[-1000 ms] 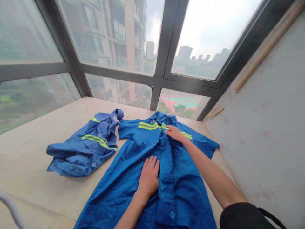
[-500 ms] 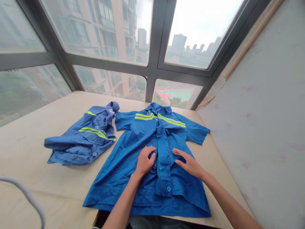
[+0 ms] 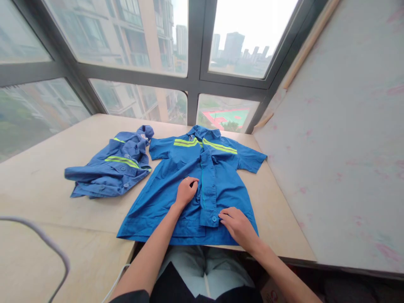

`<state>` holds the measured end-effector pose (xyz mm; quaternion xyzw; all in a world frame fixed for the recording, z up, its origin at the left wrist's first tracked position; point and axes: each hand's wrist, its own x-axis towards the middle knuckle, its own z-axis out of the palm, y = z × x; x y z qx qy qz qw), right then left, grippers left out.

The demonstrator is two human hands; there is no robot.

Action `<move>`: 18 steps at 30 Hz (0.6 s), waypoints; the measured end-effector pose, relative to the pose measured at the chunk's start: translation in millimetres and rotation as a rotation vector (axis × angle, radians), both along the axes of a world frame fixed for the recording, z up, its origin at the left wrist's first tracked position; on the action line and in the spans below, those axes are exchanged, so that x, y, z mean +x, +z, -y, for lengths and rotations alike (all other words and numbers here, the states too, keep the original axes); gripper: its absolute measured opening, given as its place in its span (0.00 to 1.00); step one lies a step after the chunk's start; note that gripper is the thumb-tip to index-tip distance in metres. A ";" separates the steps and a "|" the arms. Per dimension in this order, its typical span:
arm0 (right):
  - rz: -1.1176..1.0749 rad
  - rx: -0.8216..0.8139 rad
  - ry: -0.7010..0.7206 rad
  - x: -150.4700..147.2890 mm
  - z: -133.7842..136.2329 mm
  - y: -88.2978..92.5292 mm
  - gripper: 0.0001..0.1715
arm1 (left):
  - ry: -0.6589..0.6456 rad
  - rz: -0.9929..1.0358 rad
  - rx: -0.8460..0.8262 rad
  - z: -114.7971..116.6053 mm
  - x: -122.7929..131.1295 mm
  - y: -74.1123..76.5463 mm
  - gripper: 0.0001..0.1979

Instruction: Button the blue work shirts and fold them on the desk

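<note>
A blue short-sleeved work shirt [image 3: 164, 202] with yellow-and-grey reflective stripes lies spread front up, its collar toward the window. My left hand [image 3: 187, 192] rests on its front, left of the button placket [image 3: 208, 185]. The fingers are curled in against the thumb at the inner front edge, closed on the cloth there. Near the hem, my right hand [image 3: 239, 226] has its fingertips pinched at the placket's lower right edge, beside a round blue button [image 3: 214, 219]. The cloth under both hands is partly hidden.
A second blue striped work garment [image 3: 110, 168] lies crumpled on the wooden tabletop [image 3: 41, 176] at left. A grey cable [image 3: 47, 240] curves at lower left. Framed windows [image 3: 139, 80] stand behind, and a patterned wall [image 3: 334, 160] rises at right.
My right hand has come down toward the hem and its fingers have closed at the placket's lower edge. The left hand's fingers have curled closed. The view has tilted down and shifted right.
</note>
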<state>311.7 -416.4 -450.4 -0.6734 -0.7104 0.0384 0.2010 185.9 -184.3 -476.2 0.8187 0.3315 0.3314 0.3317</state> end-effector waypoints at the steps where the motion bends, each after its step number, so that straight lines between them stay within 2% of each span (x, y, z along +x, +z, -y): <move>1: 0.004 0.026 -0.004 3.1 2.2 3.9 0.16 | 0.002 -0.002 -0.002 -0.2 0.0 -0.1 0.11; 3: -0.014 0.091 -0.022 11.8 11.0 20.1 0.18 | 0.005 -0.008 -0.005 -0.5 0.0 0.1 0.11; 7: -0.084 0.260 -0.143 32.9 42.7 67.1 0.17 | 0.003 -0.026 -0.007 -0.3 -0.2 2.5 0.11; 9: -0.071 0.248 -0.144 36.8 58.2 78.7 0.16 | 0.006 -0.032 -0.003 -0.2 -0.2 4.0 0.11; 11: -0.004 0.123 -0.098 31.9 67.6 74.7 0.16 | 0.010 -0.037 0.002 -0.2 0.1 5.1 0.11; 14: 0.078 -0.074 -0.020 13.6 67.7 50.8 0.16 | 0.011 -0.048 0.013 0.3 0.5 5.1 0.11; 16: 0.022 -0.119 -0.024 1.8 61.4 36.8 0.12 | 0.004 -0.060 0.023 1.3 0.3 4.2 0.11; 18: -0.106 -0.118 -0.098 -5.5 53.0 30.8 0.09 | -0.021 -0.076 0.035 2.2 -0.4 3.2 0.12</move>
